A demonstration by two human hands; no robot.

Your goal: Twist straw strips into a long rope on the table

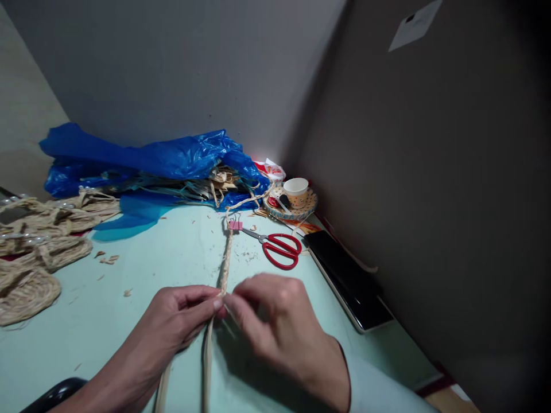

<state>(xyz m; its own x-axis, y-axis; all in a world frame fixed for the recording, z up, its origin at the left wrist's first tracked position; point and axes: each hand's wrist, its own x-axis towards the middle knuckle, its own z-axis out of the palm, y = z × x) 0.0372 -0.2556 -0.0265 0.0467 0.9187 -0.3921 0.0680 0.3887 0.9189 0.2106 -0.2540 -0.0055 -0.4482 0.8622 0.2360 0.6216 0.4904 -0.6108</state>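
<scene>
A pale braid of flat plant fibre (227, 261) runs up the table from my hands to a pink binder clip (235, 225). My left hand (183, 315) pinches the braid's lower end between thumb and fingertips. Close on the other side is my right hand (279, 327), slightly blurred, with thumb and forefinger together at the same spot; what lies between them is too blurred to make out. Loose strands (208, 367) hang from the braid toward me, one of them partly behind my left hand. Red-handled scissors (282, 250) lie beside the clip with their blades touching or near it.
A blue plastic bag (172, 158) holding dry fibres lies along the wall. Woven straw pieces (32, 287) rest at left. A paper cup (295, 193) stands on a woven round tray (312, 203) at back right. A black phone-like device (348, 281) lies along the right wall.
</scene>
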